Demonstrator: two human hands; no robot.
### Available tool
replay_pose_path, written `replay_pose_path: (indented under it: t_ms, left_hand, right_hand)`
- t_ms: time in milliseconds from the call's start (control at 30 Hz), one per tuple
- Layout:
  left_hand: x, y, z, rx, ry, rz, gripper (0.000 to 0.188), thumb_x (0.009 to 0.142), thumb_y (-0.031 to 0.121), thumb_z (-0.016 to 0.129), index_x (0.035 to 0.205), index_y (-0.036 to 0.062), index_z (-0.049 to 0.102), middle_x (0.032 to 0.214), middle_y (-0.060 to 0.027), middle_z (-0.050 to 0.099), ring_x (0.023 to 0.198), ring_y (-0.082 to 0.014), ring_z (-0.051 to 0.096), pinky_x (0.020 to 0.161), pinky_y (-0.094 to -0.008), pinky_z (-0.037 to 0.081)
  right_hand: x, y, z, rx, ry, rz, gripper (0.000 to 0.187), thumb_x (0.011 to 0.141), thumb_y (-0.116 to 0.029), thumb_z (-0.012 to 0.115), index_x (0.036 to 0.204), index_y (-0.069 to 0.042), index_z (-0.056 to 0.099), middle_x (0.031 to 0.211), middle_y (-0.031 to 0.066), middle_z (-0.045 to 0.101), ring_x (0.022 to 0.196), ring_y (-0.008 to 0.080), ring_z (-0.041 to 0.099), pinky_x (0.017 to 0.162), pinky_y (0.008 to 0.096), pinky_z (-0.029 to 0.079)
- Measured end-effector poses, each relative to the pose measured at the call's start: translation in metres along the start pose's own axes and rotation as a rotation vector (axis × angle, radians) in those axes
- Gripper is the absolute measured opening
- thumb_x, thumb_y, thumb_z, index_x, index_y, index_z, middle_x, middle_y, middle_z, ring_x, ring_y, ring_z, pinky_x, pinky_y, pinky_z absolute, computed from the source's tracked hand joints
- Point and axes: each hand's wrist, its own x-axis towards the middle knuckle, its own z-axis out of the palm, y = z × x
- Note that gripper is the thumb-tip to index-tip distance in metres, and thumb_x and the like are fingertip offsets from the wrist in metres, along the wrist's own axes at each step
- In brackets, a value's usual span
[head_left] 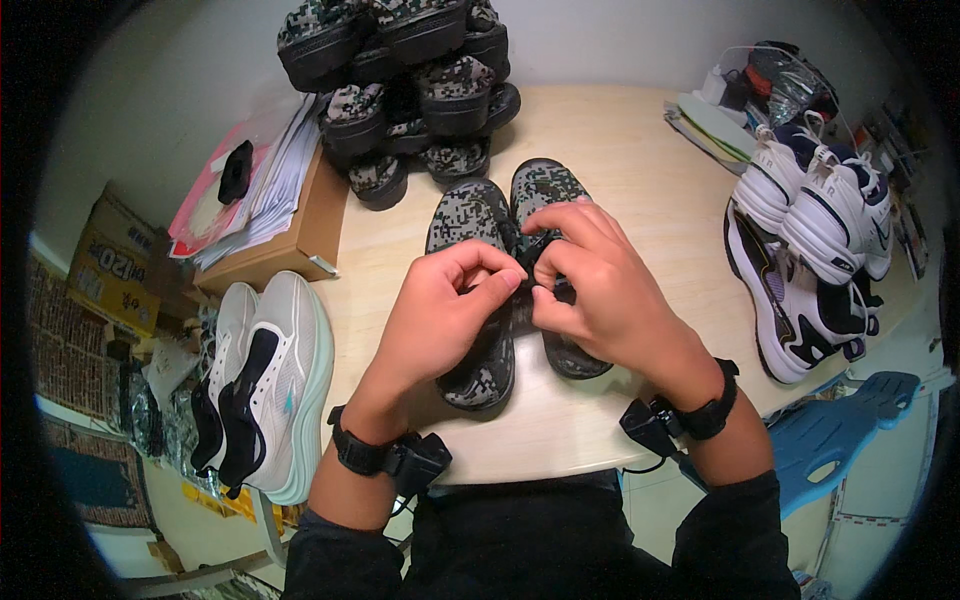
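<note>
A pair of camouflage lace-up shoes stands side by side on the table in front of me, toes pointing away. The left shoe (pixel 468 212) and the right shoe (pixel 548 183) are black, grey and green with dark soles. Over their middle, my left hand (pixel 450 300) is closed, thumb and forefinger pinched together. Close beside it, my right hand (pixel 590 270) is also closed, its fingers bent. Between the fingertips runs a black shoelace (pixel 532 243), which both hands grip. My hands hide much of the lacing, and I cannot tell which shoe this lace belongs to.
More camouflage shoes (pixel 455 90) are stacked at the back. On the left are a cardboard box (pixel 300 235) topped with papers and white-grey sneakers (pixel 285 370). White and dark sneakers (pixel 800 220) are piled at the right, near a blue plastic chair (pixel 840 440).
</note>
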Motion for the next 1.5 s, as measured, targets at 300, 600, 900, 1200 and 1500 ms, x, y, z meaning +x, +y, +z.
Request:
replay_pose_path:
  t_ms: [300,600,900,1200,1500]
  left_hand:
    - [-0.002,0.004,-0.002,-0.049,0.042,0.020,0.006,0.093,0.006,0.057,0.095,0.0008,0.060,0.067,0.0087,0.047,0.059,0.0007,0.037,0.052,-0.0173,0.028]
    - [-0.006,0.013,-0.012,0.141,0.133,-0.029,0.008,0.089,0.002,0.057,0.097,0.0024,0.060,0.061,0.0118,0.039,0.054,0.0007,0.030,0.048,-0.0187,0.022]
    - [-0.003,0.011,-0.012,0.070,0.087,0.033,0.006,0.089,0.004,0.059,0.094,0.0018,0.063,0.064,0.0083,0.048,0.058,-0.0002,0.038,0.052,-0.0179,0.029]
    - [0.000,0.009,-0.019,0.718,0.132,0.413,0.009,0.075,0.005,0.070,0.076,-0.0019,0.066,0.069,-0.0080,0.053,0.061,-0.0167,0.053,0.055,-0.0288,0.040]
    - [0.017,0.001,-0.015,0.896,0.315,0.618,0.009,0.073,0.006,0.073,0.075,0.0012,0.066,0.076,-0.0098,0.056,0.069,-0.0274,0.058,0.061,-0.0367,0.047]
  right_hand:
    - [-0.002,0.002,-0.010,0.714,-0.004,0.261,0.023,0.093,-0.014,0.050,0.075,-0.001,0.054,0.113,0.0128,0.056,0.100,0.0179,0.052,0.088,0.0297,0.040]
    - [0.004,0.029,-0.006,1.508,0.203,0.480,0.028,0.099,-0.017,0.042,0.072,-0.009,0.041,0.064,-0.0009,0.040,0.059,0.0118,0.045,0.087,0.0407,0.050]
    - [0.001,0.024,-0.003,0.922,0.189,0.506,0.023,0.092,-0.006,0.056,0.077,-0.010,0.040,0.065,-0.0039,0.039,0.056,0.0070,0.039,0.061,0.0267,0.043]
    - [-0.005,0.027,-0.024,0.192,-0.344,0.222,0.006,0.081,-0.004,0.062,0.086,-0.001,0.062,0.079,0.0142,0.060,0.073,0.0264,0.058,0.069,0.0357,0.048]
    - [0.011,0.032,-0.022,0.716,-0.486,0.234,0.022,0.084,-0.010,0.066,0.105,-0.007,0.073,0.077,0.0013,0.062,0.066,0.0091,0.054,0.060,0.0244,0.044]
